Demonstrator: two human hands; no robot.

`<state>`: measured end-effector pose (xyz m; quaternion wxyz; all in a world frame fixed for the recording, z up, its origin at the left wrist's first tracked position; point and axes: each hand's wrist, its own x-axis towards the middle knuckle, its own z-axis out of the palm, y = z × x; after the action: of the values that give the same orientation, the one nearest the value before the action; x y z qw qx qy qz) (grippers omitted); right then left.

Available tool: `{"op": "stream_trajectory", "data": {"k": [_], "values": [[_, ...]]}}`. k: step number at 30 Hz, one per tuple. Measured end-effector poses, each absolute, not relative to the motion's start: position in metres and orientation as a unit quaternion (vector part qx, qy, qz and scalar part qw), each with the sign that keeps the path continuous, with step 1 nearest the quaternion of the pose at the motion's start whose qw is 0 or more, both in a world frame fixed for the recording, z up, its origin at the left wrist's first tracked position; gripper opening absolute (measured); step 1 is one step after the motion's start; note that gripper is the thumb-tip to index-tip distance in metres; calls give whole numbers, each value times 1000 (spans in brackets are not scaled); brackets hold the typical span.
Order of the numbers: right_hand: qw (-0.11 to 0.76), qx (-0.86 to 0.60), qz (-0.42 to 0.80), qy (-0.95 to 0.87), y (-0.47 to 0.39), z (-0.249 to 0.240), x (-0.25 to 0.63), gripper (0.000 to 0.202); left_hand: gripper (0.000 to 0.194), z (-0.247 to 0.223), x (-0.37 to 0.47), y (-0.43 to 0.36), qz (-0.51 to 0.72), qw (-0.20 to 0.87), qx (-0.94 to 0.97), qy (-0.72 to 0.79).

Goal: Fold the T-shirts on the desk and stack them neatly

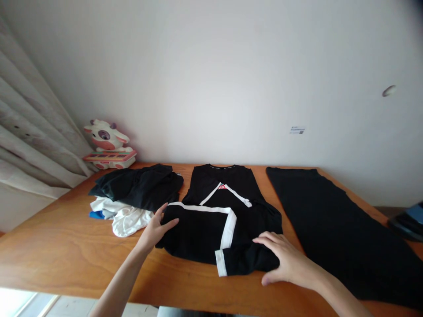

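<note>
A black shirt (194,224) with white trim lies in front of me, its neckline toward the wall and parts of it folded inward over the body. A small red and white print shows at its chest. At the left edge of the folded part rests my left hand (157,229), thumb and fingers apart on the cloth. My right hand (280,257) is spread at the near right corner, fingertips on the fabric and thumb low beside its edge. Neither hand grips the shirt.
Left of the shirt is a pile with black clothing (142,185) over white clothing (132,218). A cow-shaped toy keyboard (109,147) stands in the back left corner by the curtain (29,123). Black folded cloth (327,220) lies along the right of the wooden table (82,264).
</note>
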<state>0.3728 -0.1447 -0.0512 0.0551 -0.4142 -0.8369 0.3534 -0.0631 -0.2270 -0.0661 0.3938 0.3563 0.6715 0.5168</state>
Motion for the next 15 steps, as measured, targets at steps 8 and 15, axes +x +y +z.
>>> {"op": "stream_trajectory", "data": {"k": [8,15], "values": [[139,-409,446,-784,-137,-49,395,32,93,-51,-64,-236,575,467,279,612],[335,-577,436,-604,-120,-74,463,50,88,-56,-77,-252,570,462,321,599]]}}
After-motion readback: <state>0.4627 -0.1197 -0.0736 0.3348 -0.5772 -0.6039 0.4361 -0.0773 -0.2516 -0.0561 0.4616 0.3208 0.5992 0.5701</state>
